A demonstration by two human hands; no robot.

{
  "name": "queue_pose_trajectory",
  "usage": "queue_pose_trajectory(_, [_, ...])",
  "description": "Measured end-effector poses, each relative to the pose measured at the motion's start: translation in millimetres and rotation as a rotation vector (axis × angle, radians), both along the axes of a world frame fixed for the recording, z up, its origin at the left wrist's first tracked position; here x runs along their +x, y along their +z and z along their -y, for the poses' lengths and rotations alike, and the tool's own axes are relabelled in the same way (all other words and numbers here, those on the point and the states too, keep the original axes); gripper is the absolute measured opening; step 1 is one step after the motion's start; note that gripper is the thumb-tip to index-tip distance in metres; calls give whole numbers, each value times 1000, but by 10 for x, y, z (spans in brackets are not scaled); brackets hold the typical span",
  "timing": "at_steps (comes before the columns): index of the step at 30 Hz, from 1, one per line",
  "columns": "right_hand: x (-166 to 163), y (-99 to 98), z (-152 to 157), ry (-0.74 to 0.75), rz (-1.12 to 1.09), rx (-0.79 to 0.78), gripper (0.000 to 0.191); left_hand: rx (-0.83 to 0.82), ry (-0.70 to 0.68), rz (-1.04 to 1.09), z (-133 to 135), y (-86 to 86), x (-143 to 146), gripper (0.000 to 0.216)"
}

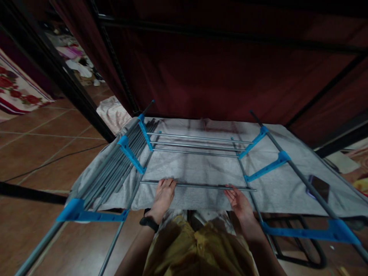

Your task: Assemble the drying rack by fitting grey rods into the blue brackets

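Observation:
A loose grey metal rod (pixel 201 186) lies crosswise in front of me, between the two side frames. Over its left part, my left hand (pixel 166 191) is closed with the back of the hand up. My right hand (pixel 238 199) grips it near its right end, palm partly turned upward. Each side frame has grey tubes joined by blue plastic brackets, such as a left bracket (pixel 131 155) and a right bracket (pixel 267 168). Farther back, three crossbars (pixel 198 145) span between the far pair of brackets.
Several loose grey rods (pixel 120 161) lie at the left on the grey cloth (pixel 184 168). A phone (pixel 317 188) rests at the right beside a tube. Near brackets (pixel 92 215) overhang the bed's front edge. A dark red curtain (pixel 201 76) hangs behind, with black metal posts (pixel 66 80) around.

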State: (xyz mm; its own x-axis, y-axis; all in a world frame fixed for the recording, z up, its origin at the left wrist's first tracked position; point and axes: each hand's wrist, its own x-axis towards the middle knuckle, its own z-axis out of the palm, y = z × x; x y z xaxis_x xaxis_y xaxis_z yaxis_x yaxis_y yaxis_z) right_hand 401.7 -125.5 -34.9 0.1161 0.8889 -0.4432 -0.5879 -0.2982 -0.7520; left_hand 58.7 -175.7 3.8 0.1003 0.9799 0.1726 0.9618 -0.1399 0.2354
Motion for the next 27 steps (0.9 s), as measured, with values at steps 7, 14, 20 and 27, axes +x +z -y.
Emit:
queue_pose_trajectory(7, [73, 3, -42, -75, 33, 35, 16, 86, 149, -111, 119, -32, 42, 38])
queue_pose_trajectory(14, [72, -19, -53, -95, -15, 49, 15, 118, 402, -177, 333, -12, -133, 35])
queue_pose_trajectory(20, [65, -26, -70, -79, -20, 25, 20, 73, 480, -38, 394, -6, -212, 36])
queue_pose_trajectory(27, [76, -30, -63, -86, -87, 1, 23, 219, 727, 1136, 167, -135, -110, 33])
